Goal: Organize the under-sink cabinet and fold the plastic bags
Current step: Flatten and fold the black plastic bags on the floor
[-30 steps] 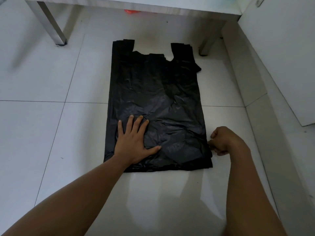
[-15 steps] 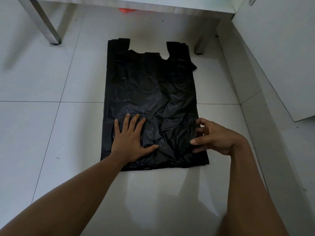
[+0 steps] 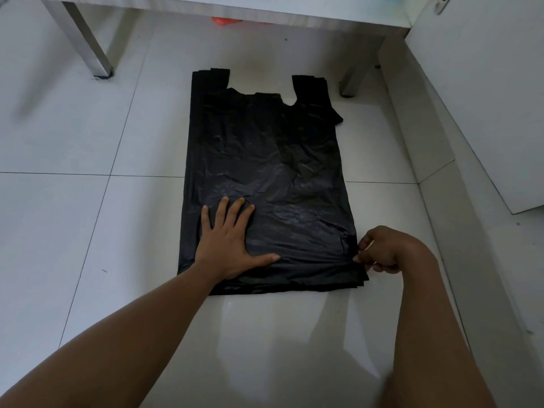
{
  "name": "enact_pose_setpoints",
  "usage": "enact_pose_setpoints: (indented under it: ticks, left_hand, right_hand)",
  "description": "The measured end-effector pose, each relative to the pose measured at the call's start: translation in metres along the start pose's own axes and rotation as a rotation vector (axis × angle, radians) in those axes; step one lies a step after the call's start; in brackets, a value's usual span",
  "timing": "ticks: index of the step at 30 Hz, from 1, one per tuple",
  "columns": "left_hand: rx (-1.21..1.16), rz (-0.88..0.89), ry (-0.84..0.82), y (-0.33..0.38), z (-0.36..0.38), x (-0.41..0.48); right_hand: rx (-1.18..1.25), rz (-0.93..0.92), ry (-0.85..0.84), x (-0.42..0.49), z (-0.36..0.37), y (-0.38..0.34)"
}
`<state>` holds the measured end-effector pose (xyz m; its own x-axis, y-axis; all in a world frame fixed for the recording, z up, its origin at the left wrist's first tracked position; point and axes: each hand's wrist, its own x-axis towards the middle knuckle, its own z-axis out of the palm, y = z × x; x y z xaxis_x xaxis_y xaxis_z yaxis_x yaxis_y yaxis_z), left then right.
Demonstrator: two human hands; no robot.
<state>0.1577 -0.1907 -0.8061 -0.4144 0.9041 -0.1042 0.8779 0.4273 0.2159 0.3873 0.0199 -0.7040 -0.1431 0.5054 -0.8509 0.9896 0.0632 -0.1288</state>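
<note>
Bag of black plastic point(image 3: 265, 157), long axis ahead, lies left of my right grip point(image 3: 382, 250) pinching its edge; left grip point(image 3: 228, 245) pressing flat.

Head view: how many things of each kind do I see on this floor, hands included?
Pile of black plastic bags: 1 (layers uncountable)
Metal legs: 2
Orange-red item at the top edge, mostly hidden: 1
Bare hands, left hand and right hand: 2
Total: 6
</note>
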Motion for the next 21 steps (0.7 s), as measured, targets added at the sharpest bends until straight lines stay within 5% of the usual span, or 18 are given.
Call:
enact_pose_setpoints:
  ticks: [2,4,7,11,16,21]
  left_hand:
    - [0.004,0.004,-0.001,0.001,0.000,0.000]
    - [0.009,0.006,0.011,0.001,0.000,0.000]
    - [0.015,0.006,0.013,0.002,0.000,0.000]
    - [-0.019,0.008,0.026,0.001,0.003,0.000]
    - [0.020,-0.006,0.001,0.002,0.001,0.000]
    - [0.017,-0.025,-0.012,0.006,-0.003,0.001]
  right_hand:
    - [-0.041,0.019,0.082,0.001,-0.003,-0.002]
    - [-0.043,-0.049,0.362,0.005,-0.003,-0.009]
    - [0.115,-0.379,0.790,0.000,0.028,-0.048]
    - [-0.181,-0.747,0.826,0.011,0.119,-0.096]
    - [-0.230,-0.754,0.914,0.052,0.134,-0.054]
    - [-0.143,-0.455,1.009,0.068,0.088,-0.005]
